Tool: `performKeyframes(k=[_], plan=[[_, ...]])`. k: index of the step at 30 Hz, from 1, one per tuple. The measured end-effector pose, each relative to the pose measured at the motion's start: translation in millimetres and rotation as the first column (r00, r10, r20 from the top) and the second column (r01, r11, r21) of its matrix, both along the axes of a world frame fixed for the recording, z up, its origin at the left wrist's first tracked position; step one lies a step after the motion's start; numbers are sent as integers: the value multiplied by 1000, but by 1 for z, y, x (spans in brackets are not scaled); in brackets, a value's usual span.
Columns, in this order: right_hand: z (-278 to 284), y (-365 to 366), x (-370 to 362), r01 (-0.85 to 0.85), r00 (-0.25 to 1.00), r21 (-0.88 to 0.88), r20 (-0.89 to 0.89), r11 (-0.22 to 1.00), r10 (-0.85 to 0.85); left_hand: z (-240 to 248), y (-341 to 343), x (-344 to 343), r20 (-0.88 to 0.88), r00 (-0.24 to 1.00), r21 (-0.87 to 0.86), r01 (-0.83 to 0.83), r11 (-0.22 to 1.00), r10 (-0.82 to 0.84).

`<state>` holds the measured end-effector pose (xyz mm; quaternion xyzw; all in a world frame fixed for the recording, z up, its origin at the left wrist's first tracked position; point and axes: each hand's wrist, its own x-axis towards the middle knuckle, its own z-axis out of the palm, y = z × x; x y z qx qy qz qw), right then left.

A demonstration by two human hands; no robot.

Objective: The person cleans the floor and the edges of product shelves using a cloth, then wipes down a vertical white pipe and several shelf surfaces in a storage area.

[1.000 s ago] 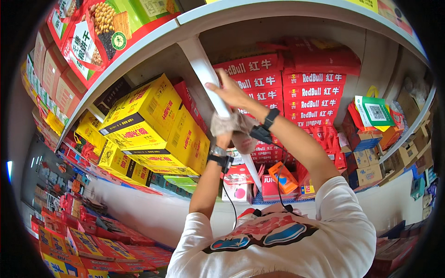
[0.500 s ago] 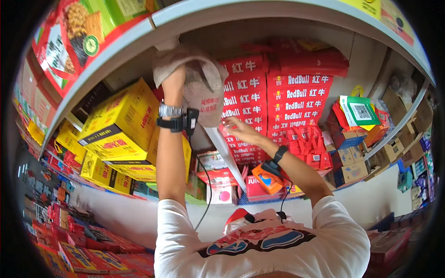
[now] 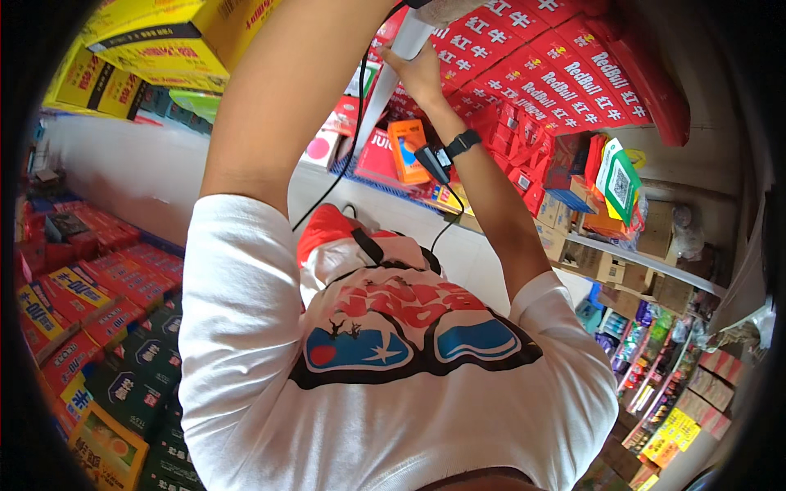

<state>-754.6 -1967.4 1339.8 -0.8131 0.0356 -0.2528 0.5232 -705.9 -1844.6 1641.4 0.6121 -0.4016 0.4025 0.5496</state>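
Note:
A white upright post (image 3: 412,34) rises in the upper middle among the stacked cartons. My right hand (image 3: 417,75) is closed about the post, its thumb lying across the front; part of the fingers is hidden. Just above it, at the top edge, a bit of greyish-beige cloth (image 3: 449,10) shows against the post. My left forearm (image 3: 315,78) reaches up past the top edge, so the left hand itself is out of sight. A black cable (image 3: 358,139) hangs beside that forearm.
Red drink cartons (image 3: 565,78) stack up behind the post, with red gift bags (image 3: 516,135) below. An orange box (image 3: 407,151) leans near a low ledge. Yellow cartons (image 3: 155,41) stand upper left. A green-and-white card (image 3: 618,182) sticks out at right. Dark green boxes (image 3: 135,372) lie lower left.
The view has tilted and swung, so the shelf sits higher and my left hand has left the picture. My right hand, earlier spread beside the post, now closes on it. Most of the cloth is out of view.

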Motion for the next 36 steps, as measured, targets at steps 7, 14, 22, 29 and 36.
performKeyframes(k=[7, 14, 22, 29, 36], plan=[[-34, -47, -40, -176, 936, -71, -322, 982, 145, -48, 1, -20, -98, 993, -67, 59, 996, -65], [136, -106, -19, -82, 995, 337, 81, 938, 58, -107, 12, -23, -197, 978, -88, 47, 995, -64], [336, 45, 31, -52, 863, 74, 504, 996, 7, -147, -10, -17, -274, 957, -227, 33, 973, -96], [306, 6, 75, 59, 798, 3, 601, 998, -49, -221, -10, -9, -331, 939, -268, 2, 963, -95], [300, -57, 75, 111, 831, -78, 554, 991, -49, -311, -43, 0, -414, 902, -312, -16, 950, -121]])
